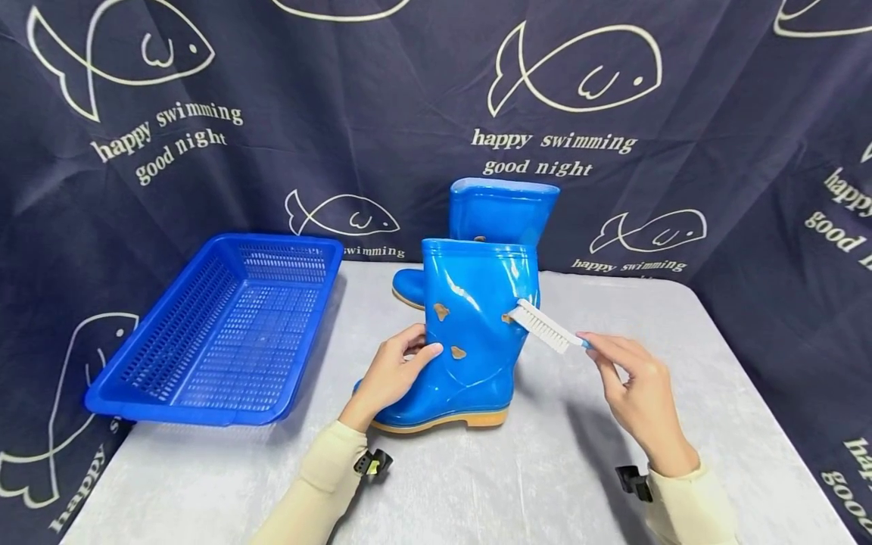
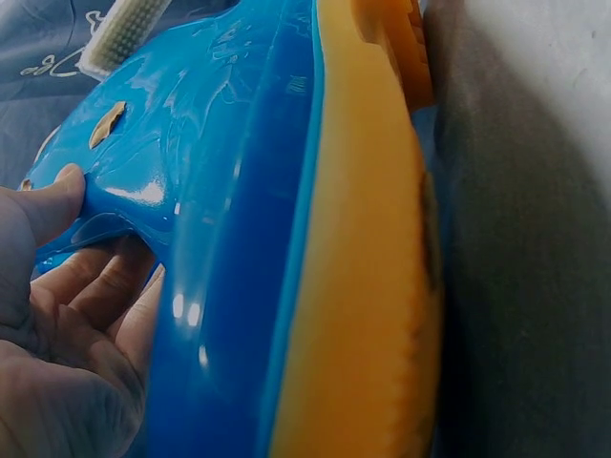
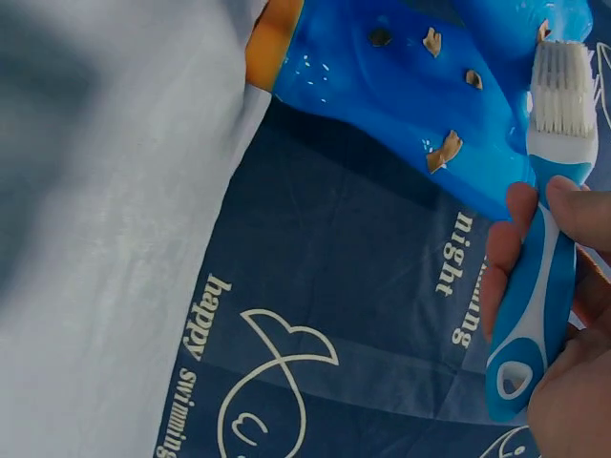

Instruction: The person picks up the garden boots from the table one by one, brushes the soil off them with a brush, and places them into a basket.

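A glossy blue rain boot (image 1: 484,375) with a yellow-orange sole stands upright on the table, its toe pointing left. Several brown flecks (image 1: 458,353) dot its shaft. My left hand (image 1: 393,372) grips the front of the shaft, thumb on the near face and fingers round the far side; the left wrist view shows this hold (image 2: 72,315). With my right hand (image 1: 636,386) I hold a white-and-blue scrub brush (image 3: 549,258) by its handle. Its bristle head overlaps the shaft's back edge beside a brown fleck (image 1: 507,318) in the head view.
A second blue boot (image 1: 504,208) stands behind the first, partly hidden by it. To the left is a blue plastic basket (image 1: 204,415) with slotted sides. A light grey cloth covers the table (image 1: 477,484), and a dark fish-print curtain (image 1: 409,91) hangs behind.
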Demonstrator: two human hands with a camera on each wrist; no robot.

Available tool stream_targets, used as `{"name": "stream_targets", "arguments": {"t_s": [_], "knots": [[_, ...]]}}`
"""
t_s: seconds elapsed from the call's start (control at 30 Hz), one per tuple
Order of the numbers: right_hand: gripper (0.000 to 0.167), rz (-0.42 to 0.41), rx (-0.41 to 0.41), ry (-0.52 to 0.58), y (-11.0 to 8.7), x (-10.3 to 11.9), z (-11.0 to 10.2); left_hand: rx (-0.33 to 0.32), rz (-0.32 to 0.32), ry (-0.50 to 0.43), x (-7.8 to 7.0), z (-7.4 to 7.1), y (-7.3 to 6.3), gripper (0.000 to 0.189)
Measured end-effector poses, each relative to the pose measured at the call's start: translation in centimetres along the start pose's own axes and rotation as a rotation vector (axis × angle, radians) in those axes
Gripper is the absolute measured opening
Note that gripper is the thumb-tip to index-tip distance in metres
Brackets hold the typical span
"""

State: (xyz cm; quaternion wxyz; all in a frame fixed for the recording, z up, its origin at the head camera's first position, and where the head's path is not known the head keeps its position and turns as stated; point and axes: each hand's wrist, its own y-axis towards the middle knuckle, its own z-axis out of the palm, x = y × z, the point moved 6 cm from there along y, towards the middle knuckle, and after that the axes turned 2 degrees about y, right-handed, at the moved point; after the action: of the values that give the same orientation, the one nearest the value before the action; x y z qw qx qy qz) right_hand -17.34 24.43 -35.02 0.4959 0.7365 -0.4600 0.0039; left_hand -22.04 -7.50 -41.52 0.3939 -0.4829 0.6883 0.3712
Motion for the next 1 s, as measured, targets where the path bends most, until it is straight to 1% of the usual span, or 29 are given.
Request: {"name": "stream_targets", "arguments": {"t_s": [0.13,0.27,0.37,0.53,0.63,0.77,0.87,1.0], "knots": [[0.04,-0.003,-0.02,0.031,-0.2,0.0,-0.1,-0.008,0.003,-0.008,0.0,-0.1,0.0,0.035],[0.04,-0.028,-0.073,0.036,0.4,0.0,-0.2,-0.012,-0.001,-0.017,0.1,-0.1,0.0,0.034],[0.038,-0.028,-0.092,0.021,1.0,0.0,-0.1,-0.007,-0.004,-0.022,0.1,-0.1,0.0,0.033],[0.037,-0.028,-0.044,-0.014,0.7,0.0,0.4,-0.001,-0.007,-0.021,0.3,0.0,0.1,0.032],[0.04,-0.039,-0.025,0.002,0.4,0.2,0.3,0.002,-0.009,-0.018,0.4,0.1,0.3,0.032],[0.041,-0.043,-0.058,0.043,0.7,0.2,-0.4,0.0,-0.009,-0.017,0.4,0.1,0.5,0.033],[0.039,-0.033,-0.079,0.046,1.2,0.2,-0.7,-0.005,-0.001,-0.017,0.3,0.0,0.4,0.033],[0.038,-0.03,-0.066,0.032,1.5,0.2,-0.6,-0.003,0.006,-0.014,0.1,0.0,0.4,0.035]]}}
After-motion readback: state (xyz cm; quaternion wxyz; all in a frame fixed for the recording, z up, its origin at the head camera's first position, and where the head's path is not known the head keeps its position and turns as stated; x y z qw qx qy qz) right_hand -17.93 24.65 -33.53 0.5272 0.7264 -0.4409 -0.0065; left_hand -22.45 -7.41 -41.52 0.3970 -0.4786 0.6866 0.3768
